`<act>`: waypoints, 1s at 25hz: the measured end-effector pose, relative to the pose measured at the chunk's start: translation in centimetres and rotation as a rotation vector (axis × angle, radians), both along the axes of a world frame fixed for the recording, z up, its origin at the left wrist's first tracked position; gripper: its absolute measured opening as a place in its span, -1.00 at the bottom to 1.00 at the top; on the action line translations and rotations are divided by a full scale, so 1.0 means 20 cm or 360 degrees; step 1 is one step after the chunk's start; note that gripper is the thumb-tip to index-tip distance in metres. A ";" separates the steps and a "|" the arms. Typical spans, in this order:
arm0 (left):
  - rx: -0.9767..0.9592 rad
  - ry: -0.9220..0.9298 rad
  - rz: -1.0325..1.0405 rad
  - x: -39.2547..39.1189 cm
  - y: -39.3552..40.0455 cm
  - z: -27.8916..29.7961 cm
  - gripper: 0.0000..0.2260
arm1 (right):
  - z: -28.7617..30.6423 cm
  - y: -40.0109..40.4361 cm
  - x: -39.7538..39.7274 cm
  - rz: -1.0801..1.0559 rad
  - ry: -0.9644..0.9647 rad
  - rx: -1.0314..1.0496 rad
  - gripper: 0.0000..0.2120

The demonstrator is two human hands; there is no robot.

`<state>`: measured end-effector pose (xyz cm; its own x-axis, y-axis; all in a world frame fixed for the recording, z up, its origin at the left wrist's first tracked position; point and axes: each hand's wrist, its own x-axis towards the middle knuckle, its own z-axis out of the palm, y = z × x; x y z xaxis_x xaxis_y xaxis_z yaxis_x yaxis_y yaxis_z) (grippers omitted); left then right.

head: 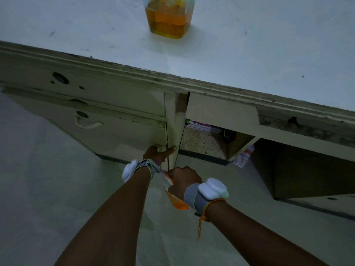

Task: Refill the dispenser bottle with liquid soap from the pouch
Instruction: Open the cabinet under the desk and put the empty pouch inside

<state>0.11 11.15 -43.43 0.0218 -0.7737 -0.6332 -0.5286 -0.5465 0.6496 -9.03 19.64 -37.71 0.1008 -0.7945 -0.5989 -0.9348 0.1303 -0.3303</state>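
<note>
The dispenser bottle [168,18] is clear and square, partly full of orange liquid, and stands on the white desk top [249,45]; its upper part is cut off by the frame. Far below it, in front of the desk, my right hand [183,180] is closed around the orange and white soap pouch [175,201], which hangs down beside my wrist. My left hand [158,153] grips the lower corner of the cream cabinet door [119,131], thumb stretched to the right. The two hands are close together, the left one just above the right.
The desk's worn front edge [211,87] runs across the view. An open shelf [207,139] to the right of the door holds books or papers. A curved door handle [87,123] is on the left. Pale floor [48,189] lies below.
</note>
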 end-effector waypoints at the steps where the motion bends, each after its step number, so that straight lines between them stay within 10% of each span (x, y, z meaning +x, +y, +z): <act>1: -0.0031 -0.0071 -0.0063 0.00 0.00 0.00 -0.31 | -0.01 0.00 0.00 0.0003 -0.0005 0.0001 -0.72; 10: -0.0068 -0.0383 -0.0139 0.11 0.11 0.01 -0.38 | 0.00 0.08 0.04 0.0011 0.0025 -0.0051 -0.74; 25: 0.0414 0.0199 0.0374 0.72 0.53 -0.01 -0.60 | 0.07 0.22 0.30 0.0123 0.0059 -0.0099 -0.73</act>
<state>14.52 21.73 -43.62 0.0896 -0.5696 -0.8170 -0.2941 -0.7989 0.5247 -3.01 23.95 -36.39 0.1416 -0.8209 -0.5533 -0.9531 0.0380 -0.3004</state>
